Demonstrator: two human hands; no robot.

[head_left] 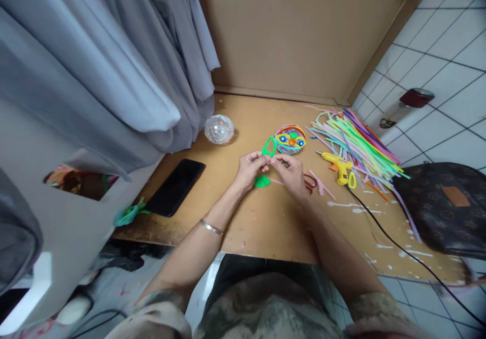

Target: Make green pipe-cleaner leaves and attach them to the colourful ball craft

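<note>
Both hands meet over the middle of the wooden table. My left hand [250, 168] is closed in a pinch on the lower end of a bent green pipe cleaner [269, 145], whose loop points up. Touching the same piece from the right is my right hand [288, 171], its fingertips pinched. Under my left hand a flat green piece [262, 181] lies on the table. Just behind my right hand sits a round ball decorated with coloured pipe cleaners [290, 139]. A clear ball [219, 129] stands farther left.
A black phone [176, 187] lies left on the table [243, 227]. To the right are a yellow glue gun [339, 168] with a black cord, red-handled scissors [310, 182], a pile of pipe cleaners [360, 144] and a dark bag [444, 207]. Grey cloth [114, 66] hangs at left.
</note>
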